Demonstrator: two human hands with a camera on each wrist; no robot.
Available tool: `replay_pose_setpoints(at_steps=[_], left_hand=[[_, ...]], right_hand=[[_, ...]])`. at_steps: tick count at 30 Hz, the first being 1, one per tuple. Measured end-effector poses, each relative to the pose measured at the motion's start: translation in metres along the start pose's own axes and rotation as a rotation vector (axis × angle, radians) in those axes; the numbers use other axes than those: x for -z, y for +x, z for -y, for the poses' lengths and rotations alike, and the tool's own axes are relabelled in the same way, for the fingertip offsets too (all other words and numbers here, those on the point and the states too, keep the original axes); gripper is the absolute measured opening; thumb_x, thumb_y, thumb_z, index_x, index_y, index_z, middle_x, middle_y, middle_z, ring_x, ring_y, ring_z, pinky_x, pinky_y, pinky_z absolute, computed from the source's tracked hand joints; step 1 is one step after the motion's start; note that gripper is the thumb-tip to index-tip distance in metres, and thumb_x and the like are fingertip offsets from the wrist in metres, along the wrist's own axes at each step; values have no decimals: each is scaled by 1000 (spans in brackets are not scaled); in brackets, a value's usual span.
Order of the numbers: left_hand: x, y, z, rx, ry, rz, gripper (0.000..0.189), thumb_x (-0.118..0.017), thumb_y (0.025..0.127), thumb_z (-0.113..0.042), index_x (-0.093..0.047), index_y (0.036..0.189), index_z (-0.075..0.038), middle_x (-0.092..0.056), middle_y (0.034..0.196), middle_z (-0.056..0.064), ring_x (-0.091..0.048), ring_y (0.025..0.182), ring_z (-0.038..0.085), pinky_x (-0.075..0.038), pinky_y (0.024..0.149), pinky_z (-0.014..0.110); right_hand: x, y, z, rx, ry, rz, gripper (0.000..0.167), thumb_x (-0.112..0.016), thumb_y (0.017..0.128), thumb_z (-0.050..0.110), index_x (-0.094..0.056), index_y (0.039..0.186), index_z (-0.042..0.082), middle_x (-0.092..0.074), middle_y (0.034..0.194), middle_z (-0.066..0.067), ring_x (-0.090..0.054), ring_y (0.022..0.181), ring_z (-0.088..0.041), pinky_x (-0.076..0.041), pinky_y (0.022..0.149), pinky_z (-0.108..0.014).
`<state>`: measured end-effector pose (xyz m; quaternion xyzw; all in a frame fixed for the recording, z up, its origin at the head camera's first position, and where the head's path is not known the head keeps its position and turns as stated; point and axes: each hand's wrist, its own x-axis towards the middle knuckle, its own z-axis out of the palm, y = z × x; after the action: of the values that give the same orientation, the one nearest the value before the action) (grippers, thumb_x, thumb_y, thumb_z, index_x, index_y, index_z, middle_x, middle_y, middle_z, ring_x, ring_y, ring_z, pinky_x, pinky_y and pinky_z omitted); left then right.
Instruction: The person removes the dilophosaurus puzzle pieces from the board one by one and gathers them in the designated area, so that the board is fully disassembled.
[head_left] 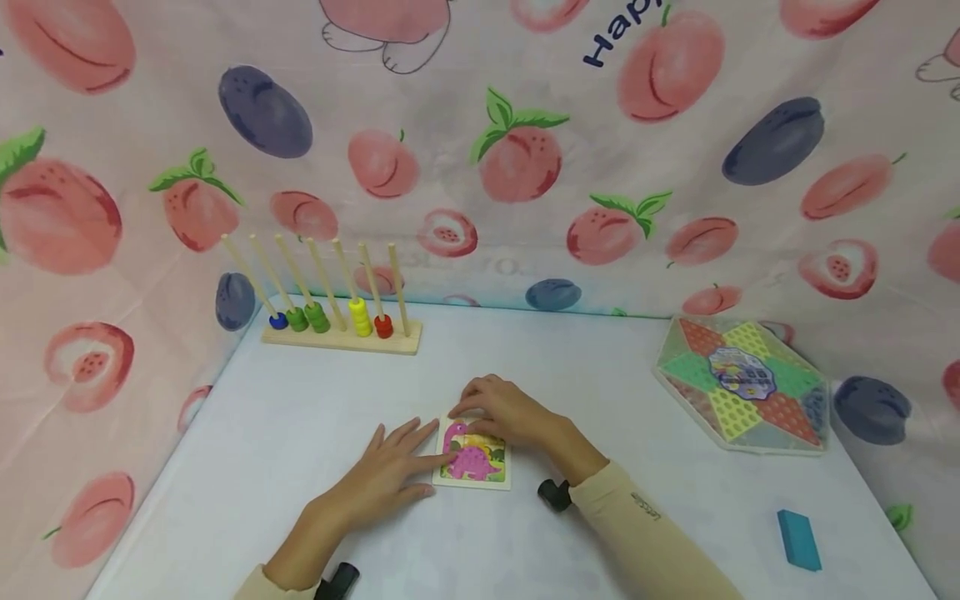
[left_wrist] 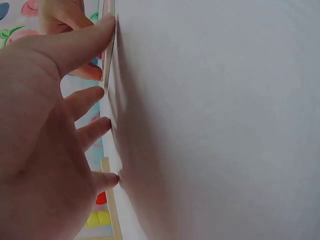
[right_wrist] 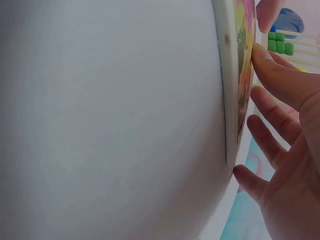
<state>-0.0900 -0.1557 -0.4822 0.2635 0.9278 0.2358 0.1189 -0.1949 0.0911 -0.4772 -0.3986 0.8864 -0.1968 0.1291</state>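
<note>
A small square jigsaw puzzle (head_left: 472, 468) with a pink dinosaur picture and a pale frame lies flat on the white table. At its left side my left hand (head_left: 390, 471) spreads its fingers, the index finger reaching onto the picture and the thumb near the lower left corner. My right hand (head_left: 513, 412) is over the puzzle's upper right part and covers some of the picture. In the right wrist view, the thumb (right_wrist: 272, 65) touches the puzzle's top while the other fingers extend past its far edge. Whether a loose piece lies beneath that hand is hidden.
A wooden bead rack (head_left: 341, 337) with upright pegs and coloured rings stands at the back left. Toward the right lies a hexagonal, star-patterned game box (head_left: 742, 383). A blue block (head_left: 799, 540) is near the right front. Fruit-printed cloth (head_left: 450, 108) hangs behind the table (head_left: 600, 367).
</note>
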Motion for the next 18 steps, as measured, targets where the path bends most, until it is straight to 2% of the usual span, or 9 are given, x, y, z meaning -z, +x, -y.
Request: replay_pose_setpoints(at_steps=[6, 18], left_hand=[[0, 3, -1, 29, 12, 7, 44, -69, 96, -37, -63, 139, -37, -36, 166, 12, -27, 156, 41, -12, 117, 81], [-1, 4, -1, 2, 60, 1, 43, -68, 97, -35, -62, 139, -41, -38, 165, 13, -28, 155, 42, -15, 116, 82]], right_hand=[[-2, 3, -3, 3, -19, 9, 29, -72, 96, 24, -73, 125, 27, -67, 125, 1, -57, 119, -18, -50, 103, -38], [3, 6, 2, -3, -12, 25, 30, -72, 95, 24, -73, 125, 24, -68, 122, -1, -58, 116, -20, -50, 103, -39]])
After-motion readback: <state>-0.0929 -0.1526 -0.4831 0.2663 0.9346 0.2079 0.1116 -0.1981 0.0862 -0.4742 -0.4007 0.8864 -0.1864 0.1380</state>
